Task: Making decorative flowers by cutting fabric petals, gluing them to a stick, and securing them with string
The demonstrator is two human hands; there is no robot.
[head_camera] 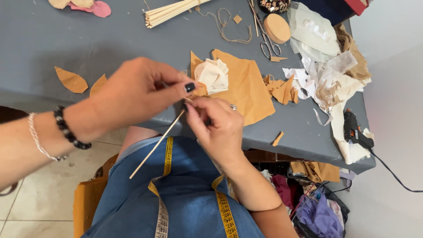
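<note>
Cream fabric flower sits at frame centre, just over the bench front edge, on top of a thin wooden stick that slants down-left over the person's lap. Left hand comes in from the left, fingers curled and pinched shut at the flower's base, thumb with dark nail pressed beside the petals. Right hand rises from lower centre, fingers closed on the stick's top end just under the flower, ring visible on one finger. Both hands touch each other at the pinch point. Left wrist carries a dark bead bracelet and a silver chain.

Under the flower lies a mustard fabric piece. Tan leaf cutouts at left of bench. Bundle of sticks at top centre, scissors and a round wooden disc at top right. Scrap pile at right, glue gun at right edge. Yellow tape measure hangs over the blue apron at the bottom.
</note>
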